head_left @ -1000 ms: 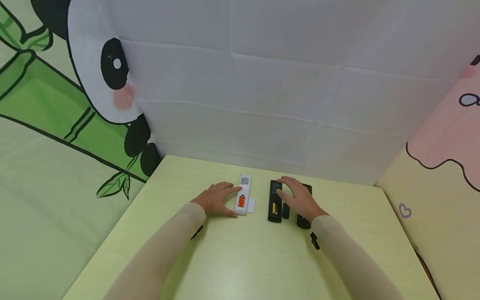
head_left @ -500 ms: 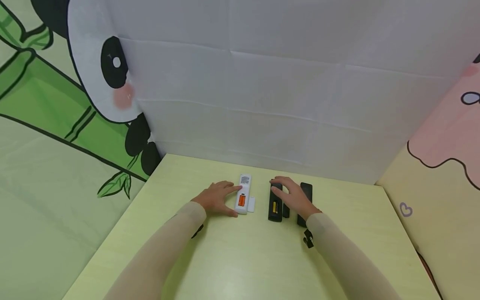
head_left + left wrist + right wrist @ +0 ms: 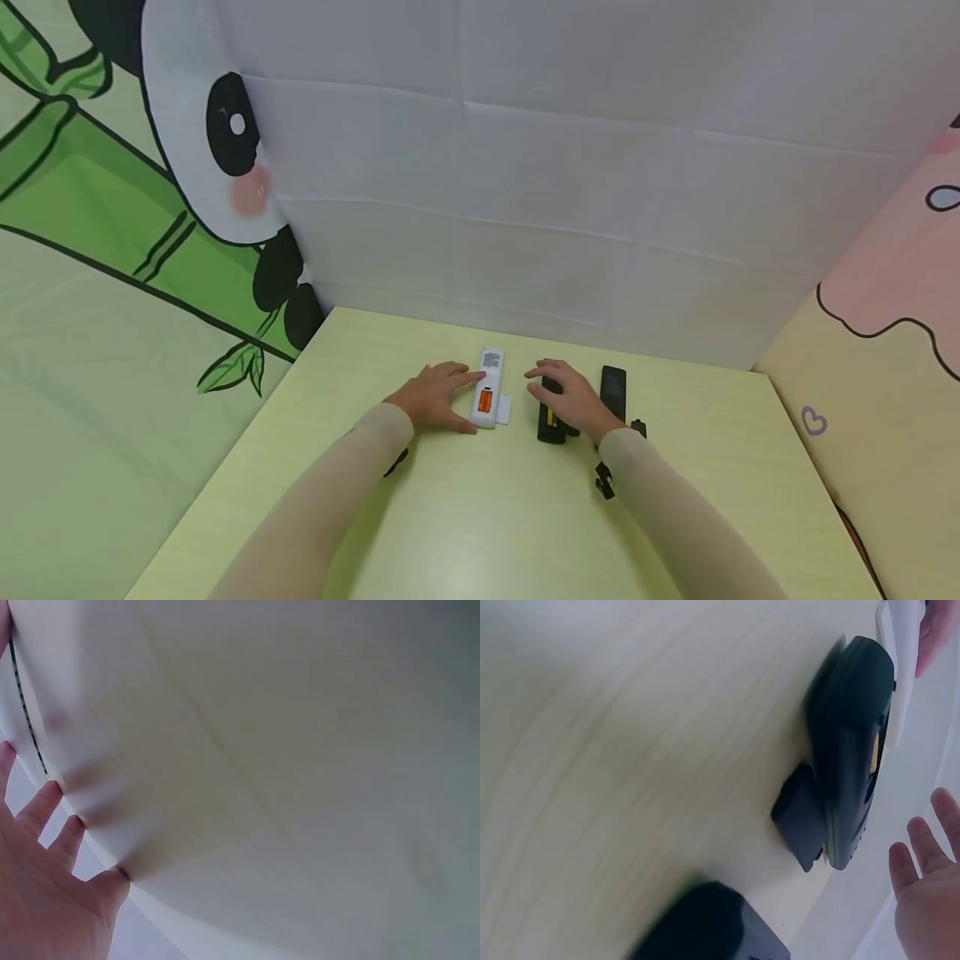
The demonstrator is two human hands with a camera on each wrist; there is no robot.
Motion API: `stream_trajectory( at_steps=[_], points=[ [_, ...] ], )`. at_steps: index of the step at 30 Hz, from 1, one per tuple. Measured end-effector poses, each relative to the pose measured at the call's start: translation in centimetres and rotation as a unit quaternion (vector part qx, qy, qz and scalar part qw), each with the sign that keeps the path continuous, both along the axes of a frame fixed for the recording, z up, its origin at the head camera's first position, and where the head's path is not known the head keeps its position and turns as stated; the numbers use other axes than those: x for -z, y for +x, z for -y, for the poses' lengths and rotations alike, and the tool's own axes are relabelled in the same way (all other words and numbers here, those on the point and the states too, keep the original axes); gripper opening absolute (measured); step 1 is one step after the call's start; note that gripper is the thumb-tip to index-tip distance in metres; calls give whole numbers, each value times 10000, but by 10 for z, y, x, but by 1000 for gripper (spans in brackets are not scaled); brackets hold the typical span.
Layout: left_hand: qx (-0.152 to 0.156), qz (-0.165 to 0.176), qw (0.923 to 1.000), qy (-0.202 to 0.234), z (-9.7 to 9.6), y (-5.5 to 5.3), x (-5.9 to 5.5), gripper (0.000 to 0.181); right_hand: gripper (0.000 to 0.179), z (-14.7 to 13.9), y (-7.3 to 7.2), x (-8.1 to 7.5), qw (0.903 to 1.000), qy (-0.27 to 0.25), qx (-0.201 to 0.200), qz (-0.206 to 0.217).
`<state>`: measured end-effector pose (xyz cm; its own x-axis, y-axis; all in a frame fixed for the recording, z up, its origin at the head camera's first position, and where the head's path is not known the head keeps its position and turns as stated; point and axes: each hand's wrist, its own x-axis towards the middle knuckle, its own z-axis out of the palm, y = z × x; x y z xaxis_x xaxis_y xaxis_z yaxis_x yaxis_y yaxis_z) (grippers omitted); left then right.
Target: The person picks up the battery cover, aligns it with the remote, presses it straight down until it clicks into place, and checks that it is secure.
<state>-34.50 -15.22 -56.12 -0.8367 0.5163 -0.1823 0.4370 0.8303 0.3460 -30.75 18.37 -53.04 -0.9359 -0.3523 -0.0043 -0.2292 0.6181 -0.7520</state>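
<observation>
A loose black cover (image 3: pixel 802 815), perhaps easily knocked away.
The white remote (image 3: pixel 491 382) lies on the table (image 3: pixel 480 517) by the left grip (image 3: pixel 433 398), whose fingers stand apart. The right grip (image 3: pixel 572 400), also apart and holding nothing, hangs over the black remote (image 3: pixel 545 427). A low sweep could push the cover aside.

The white remote (image 3: pixel 492 381) has an orange patch (image 3: pixel 486 401), one black remote (image 3: pixel 550 432) a yellow patch (image 3: pixel 551 417); the table (image 3: pixel 525 508) is pale yellow.
</observation>
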Motion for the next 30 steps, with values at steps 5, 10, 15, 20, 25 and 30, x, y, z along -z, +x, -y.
stream_trajectory(
  at_steps=[5, 10, 15, 20, 25, 30],
  points=[
    [-3, -41, 10000, 0, 0, 1, -2, 116, 46, 5, -1, 4, 9999, 99, 26, 20],
    [-21, -33, 10000, 63, 0, 1, -2, 115, 47, 8, 0, 6, 9999, 108, -15, 9],
    [2, -91, 10000, 24, -1, 1, -1, 115, 44, 12, 0, 11, 9998, 172, -14, -65],
    [-8, -50, 9999, 103, -2, 2, -2, 115, 43, 14, -2, 16, 9997, 217, -47, -83],
    [-22, -35, 10000, 80, -3, 3, -1, 116, 42, 17, -4, 18, 9995, 291, -79, -135],
    [-33, -76, 9999, 100, -4, 2, 0, 116, 41, 20, -3, 18, 9991, 389, -40, -147]
  ],
)
